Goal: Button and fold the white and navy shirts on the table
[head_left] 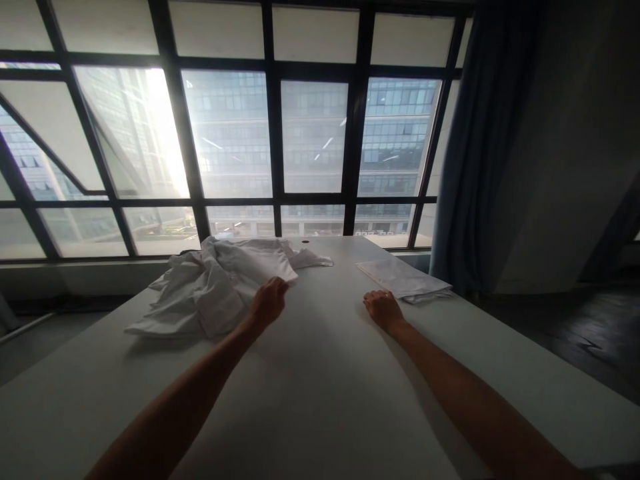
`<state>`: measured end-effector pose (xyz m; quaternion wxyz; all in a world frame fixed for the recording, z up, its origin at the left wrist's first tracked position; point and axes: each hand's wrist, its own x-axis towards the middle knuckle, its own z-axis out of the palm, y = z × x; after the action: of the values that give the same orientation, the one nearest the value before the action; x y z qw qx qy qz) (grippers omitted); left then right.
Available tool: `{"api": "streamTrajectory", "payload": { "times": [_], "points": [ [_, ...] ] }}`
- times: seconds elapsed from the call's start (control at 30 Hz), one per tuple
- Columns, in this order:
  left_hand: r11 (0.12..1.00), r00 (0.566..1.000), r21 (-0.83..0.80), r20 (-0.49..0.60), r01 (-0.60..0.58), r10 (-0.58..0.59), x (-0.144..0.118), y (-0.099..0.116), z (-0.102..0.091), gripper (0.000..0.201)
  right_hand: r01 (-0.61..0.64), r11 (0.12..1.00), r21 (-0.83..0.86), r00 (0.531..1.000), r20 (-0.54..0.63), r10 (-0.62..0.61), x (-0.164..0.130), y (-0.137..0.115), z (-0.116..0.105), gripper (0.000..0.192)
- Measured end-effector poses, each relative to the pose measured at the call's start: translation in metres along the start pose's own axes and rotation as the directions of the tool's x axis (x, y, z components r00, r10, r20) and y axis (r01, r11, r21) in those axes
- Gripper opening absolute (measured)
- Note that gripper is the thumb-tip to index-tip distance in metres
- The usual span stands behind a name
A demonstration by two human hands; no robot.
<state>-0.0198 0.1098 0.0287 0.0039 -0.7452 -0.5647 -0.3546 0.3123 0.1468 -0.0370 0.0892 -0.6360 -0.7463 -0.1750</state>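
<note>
Centrally: crumpled white garment (220, 287), heaped loosely on the left far part of the table, sleeves and folds spilling toward the table's left edge.

Left hand (269, 301): fingers curled together into a closed grip on the near right edge of the garment, a fold of cloth pinched under the knuckles; arm stretched forward across the tabletop.

Right hand (383, 309): palm down, resting flat on the bare table, fingers loosely bent and close together, holding nothing; its fingertips lie just beside a folded white cloth (404, 279), and whether they touch it cannot be told.

Folded white cloth: flat, neat, on the right far part of the table, well apart from the garment.

Surface: white table (320, 400), long, plain, running away toward the window; small dark hole near its far edge.

Room: large window (270, 133) with dark frames, office buildings and strong glare outside; dark blue curtain (480, 147) drawn at the right; dim wall and dark floor beyond.
</note>
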Motion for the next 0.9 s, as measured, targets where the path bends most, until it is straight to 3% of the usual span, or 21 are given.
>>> {"api": "streamTrajectory", "payload": {
  "times": [0.07, 0.1, 0.13, 0.2, 0.23, 0.27, 0.3, 0.37, 0.43, 0.47, 0.5, 0.57, 0.63, 0.77, 0.9],
  "points": [
    [0.971, 0.982, -0.208, 0.120, -0.118, 0.145, -0.021, 0.043, 0.001, 0.027, 0.020, 0.997, 0.070, 1.000, 0.005, -0.021, -0.002, 0.000, -0.002, 0.032],
    [0.936, 0.950, -0.318, 0.215, -0.152, 0.228, -0.034, 0.062, 0.001, 0.029, 0.033, 0.994, 0.109, 0.999, 0.006, -0.034, -0.003, -0.001, -0.003, 0.037],
    [0.887, 0.886, -0.427, 0.326, -0.174, 0.330, -0.045, 0.077, 0.002, 0.029, 0.047, 0.988, 0.146, 0.999, 0.007, -0.048, -0.004, -0.002, -0.004, 0.043],
    [0.782, 0.657, -0.600, 0.524, -0.167, 0.542, -0.060, 0.094, 0.002, 0.030, 0.079, 0.974, 0.210, 0.997, 0.008, -0.083, -0.006, -0.004, -0.004, 0.054],
    [0.761, 0.564, -0.631, 0.578, -0.150, 0.590, -0.063, 0.094, 0.000, 0.033, 0.098, 0.967, 0.234, 0.995, 0.009, -0.103, -0.007, -0.006, -0.005, 0.056],
    [0.772, 0.521, -0.617, 0.613, -0.153, 0.594, -0.061, 0.088, -0.003, 0.034, 0.117, 0.960, 0.253, 0.992, 0.011, -0.124, -0.008, -0.007, -0.005, 0.056],
    [0.814, 0.543, -0.554, 0.635, -0.177, 0.550, -0.057, 0.078, -0.006, 0.035, 0.133, 0.953, 0.271, 0.990, 0.016, -0.142, -0.008, -0.009, -0.005, 0.055],
    [0.929, 0.713, -0.280, 0.599, -0.240, 0.365, -0.043, 0.048, -0.014, 0.033, 0.148, 0.938, 0.314, 0.986, 0.023, -0.163, -0.008, -0.015, -0.006, 0.052],
    [0.978, 0.878, 0.081, 0.460, -0.192, 0.134, -0.029, 0.012, -0.020, 0.033, 0.149, 0.921, 0.359, 0.985, 0.025, -0.169, -0.006, -0.024, -0.005, 0.051],
    [0.964, 0.922, 0.235, 0.388, -0.121, 0.021, -0.025, -0.004, -0.021, 0.041, 0.148, 0.912, 0.382, 0.985, 0.025, -0.171, -0.004, -0.029, -0.005, 0.052],
    [0.937, 0.931, 0.347, 0.354, -0.045, -0.087, -0.023, -0.019, -0.020, 0.052, 0.149, 0.902, 0.405, 0.984, 0.026, -0.174, -0.003, -0.034, -0.004, 0.054],
    [0.889, 0.887, 0.456, 0.389, 0.048, -0.247, -0.027, -0.039, -0.014, 0.074, 0.170, 0.878, 0.447, 0.978, 0.029, -0.204, 0.002, -0.046, -0.001, 0.059],
    [0.882, 0.833, 0.469, 0.472, 0.042, -0.290, -0.038, -0.046, -0.004, 0.082, 0.207, 0.860, 0.467, 0.968, 0.034, -0.251, 0.007, -0.057, 0.000, 0.067],
    [0.929, 0.794, 0.345, 0.598, -0.131, -0.110, -0.062, -0.035, 0.005, 0.082, 0.237, 0.881, 0.409, 0.959, 0.047, -0.280, 0.025, -0.070, -0.005, 0.079],
    [0.960, 0.652, 0.032, 0.741, -0.277, 0.164, -0.069, -0.029, -0.013, 0.092, 0.150, 0.938, 0.314, 0.981, 0.071, -0.180, 0.051, -0.064, -0.017, 0.090]
  ]
}}
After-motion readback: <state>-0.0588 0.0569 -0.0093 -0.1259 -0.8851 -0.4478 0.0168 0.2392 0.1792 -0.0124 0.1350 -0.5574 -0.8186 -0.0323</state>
